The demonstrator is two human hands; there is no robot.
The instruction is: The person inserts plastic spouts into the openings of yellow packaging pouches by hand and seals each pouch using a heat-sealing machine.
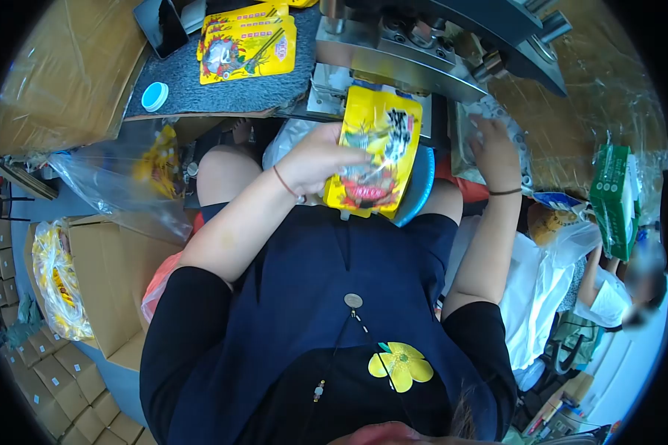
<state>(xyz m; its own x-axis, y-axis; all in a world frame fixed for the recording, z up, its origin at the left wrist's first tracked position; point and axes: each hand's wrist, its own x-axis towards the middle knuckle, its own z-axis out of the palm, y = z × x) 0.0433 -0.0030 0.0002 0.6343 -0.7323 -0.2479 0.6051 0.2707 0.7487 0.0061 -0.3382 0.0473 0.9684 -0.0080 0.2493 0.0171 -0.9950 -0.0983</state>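
Note:
My left hand (318, 157) is closed on the lower left side of a yellow printed pouch (382, 148), thumb across its front. The pouch is tilted in front of the metal press (401, 55), above my lap. A blue-rimmed round container (421, 185) shows partly behind it. My right hand (496, 154) reaches over a bin of small whitish parts (516, 126) to the right of the press. Its fingers look bent and apart, with nothing visible between them; the fingertips are slightly blurred.
Several yellow pouches (249, 48) lie stacked on the grey work surface (193, 89), near a phone (160, 28) and a light-blue cap (154, 96). Cardboard boxes (122, 282) and plastic bags stand left. At right are a green box (614, 200) and another person (605, 297).

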